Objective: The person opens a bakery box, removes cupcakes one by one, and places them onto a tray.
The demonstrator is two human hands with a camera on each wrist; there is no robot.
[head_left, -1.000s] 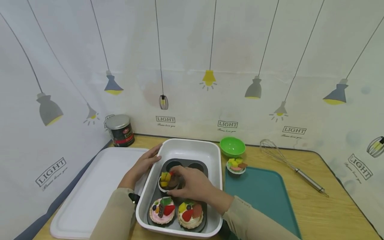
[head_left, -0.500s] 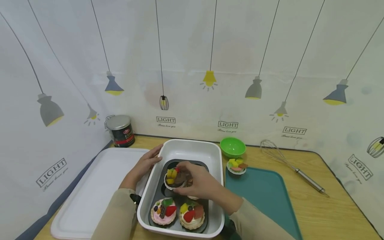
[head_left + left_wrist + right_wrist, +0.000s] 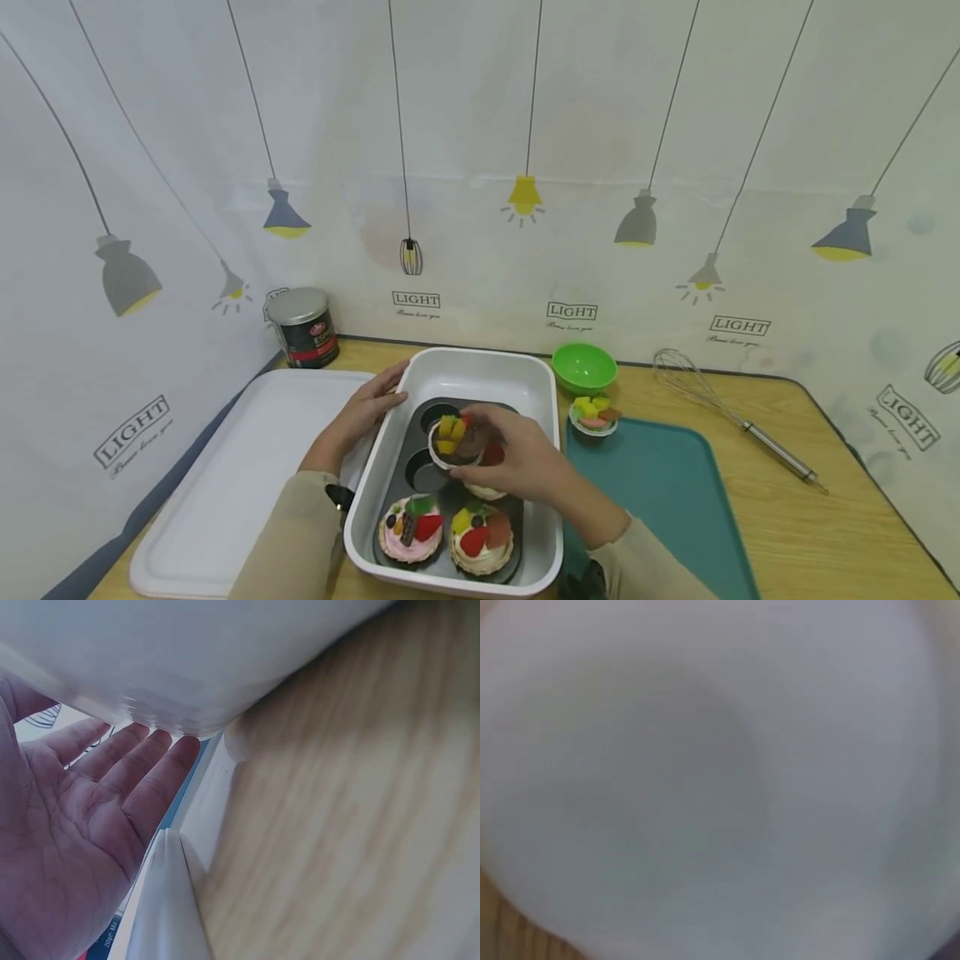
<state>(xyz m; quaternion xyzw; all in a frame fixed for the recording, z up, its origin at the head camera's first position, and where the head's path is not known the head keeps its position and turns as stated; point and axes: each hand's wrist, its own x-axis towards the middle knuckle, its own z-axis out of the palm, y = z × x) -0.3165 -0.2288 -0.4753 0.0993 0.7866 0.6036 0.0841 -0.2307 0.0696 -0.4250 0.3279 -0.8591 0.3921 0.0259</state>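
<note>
The right hand [image 3: 519,460] pinches the chocolate cupcake [image 3: 454,442] at its nine o'clock, over the muffin tin [image 3: 399,479]; the left hand [image 3: 358,422], fingers extended, touches the white pan [image 3: 483,380].

Muffin tin [image 3: 446,503] set in baking pan [image 3: 480,368], two cupcakes [image 3: 408,532] seated in the tin's front cups, serving tray [image 3: 247,483] placed left, canister [image 3: 307,329] behind it, second tray [image 3: 656,496] at right, bowl [image 3: 584,370] behind, whisk [image 3: 761,437] farther right.
</note>
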